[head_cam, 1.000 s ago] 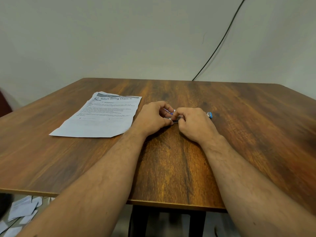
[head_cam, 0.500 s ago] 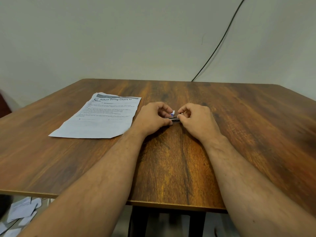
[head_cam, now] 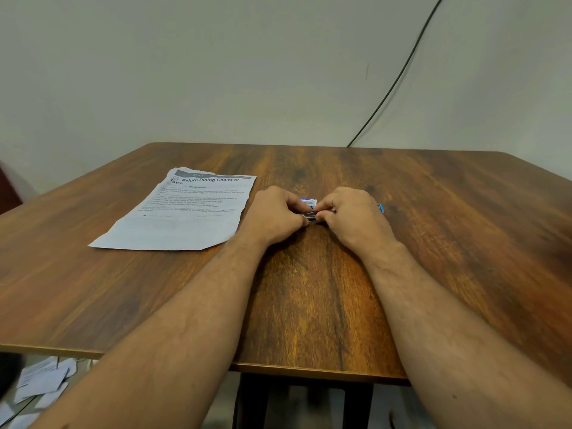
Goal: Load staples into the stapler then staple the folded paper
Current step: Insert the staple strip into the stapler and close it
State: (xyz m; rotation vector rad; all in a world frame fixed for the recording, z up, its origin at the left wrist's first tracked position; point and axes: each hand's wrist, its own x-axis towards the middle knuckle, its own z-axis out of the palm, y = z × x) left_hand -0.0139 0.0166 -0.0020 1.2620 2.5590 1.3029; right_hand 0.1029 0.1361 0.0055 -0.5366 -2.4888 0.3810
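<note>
Hands: your 2 pinch the small metal stapler (head_cam: 310, 215) between them, left hand (head_cam: 272, 215), right hand (head_cam: 356, 219); long axis left-right. Printed white paper (head_cam: 185, 215) lies left on brown wooden surface (head_cam: 309, 305).

A plain room with one wooden table.
The brown wood-grain table (head_cam: 433, 243) fills the middle and lower frame; a pale wall (head_cam: 216, 72) spans the top, crossed at upper right by a black cable (head_cam: 399, 78). Paper scraps (head_cam: 40, 382) litter the floor (lower left corner).
</note>
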